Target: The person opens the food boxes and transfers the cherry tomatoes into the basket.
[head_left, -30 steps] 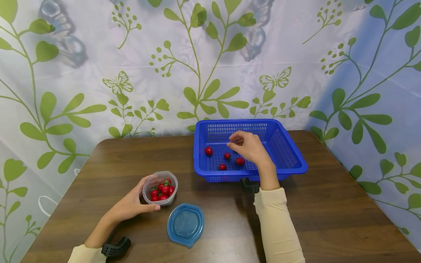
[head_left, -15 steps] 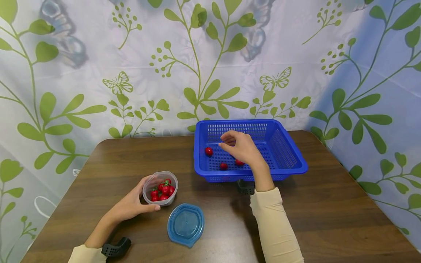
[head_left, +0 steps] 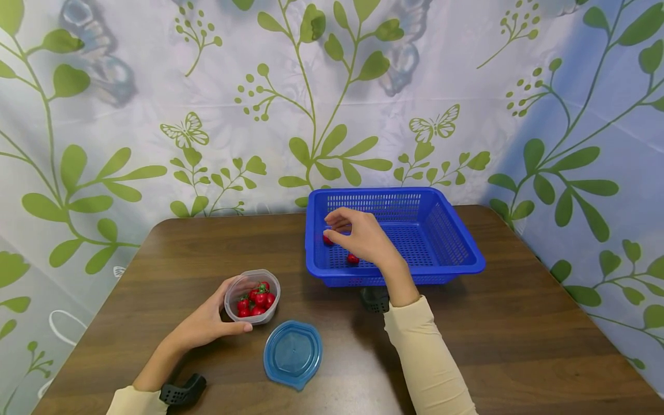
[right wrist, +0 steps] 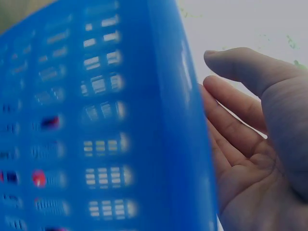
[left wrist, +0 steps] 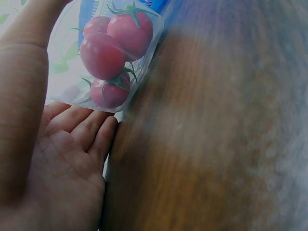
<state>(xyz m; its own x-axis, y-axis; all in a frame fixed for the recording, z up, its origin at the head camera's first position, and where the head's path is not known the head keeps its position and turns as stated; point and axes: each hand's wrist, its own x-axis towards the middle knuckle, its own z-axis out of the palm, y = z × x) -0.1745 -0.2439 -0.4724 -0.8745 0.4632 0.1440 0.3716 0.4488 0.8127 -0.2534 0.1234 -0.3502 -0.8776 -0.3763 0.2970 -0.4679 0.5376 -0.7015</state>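
My left hand (head_left: pixel 218 314) grips a clear plastic tub (head_left: pixel 252 297) of red cherry tomatoes standing on the brown table (head_left: pixel 519 323). In the left wrist view, the fingers (left wrist: pixel 91 132) cup the tub (left wrist: pixel 115 57) from below and the side. My right hand (head_left: pixel 332 227) reaches into the blue perforated basket (head_left: pixel 446 230). Its thumb and forefinger hover right over a loose tomato (head_left: pixel 327 240) at the basket's left. A second tomato (head_left: pixel 353 259) lies beside the palm. In the right wrist view, the right hand (right wrist: pixel 214 70) has loosely spread fingers, holds nothing, and lies by the basket wall (right wrist: pixel 120 120).
A blue lid (head_left: pixel 293 353) lies flat on the table just right of the tub, near the front edge. The basket stands at the back right of the table. A leaf-printed curtain (head_left: pixel 155 115) closes off the back and both sides.
My right hand has slid left across the basket, from its middle to the tomato at its left end, and now covers two tomatoes seen before. The left hand and tub have not moved.
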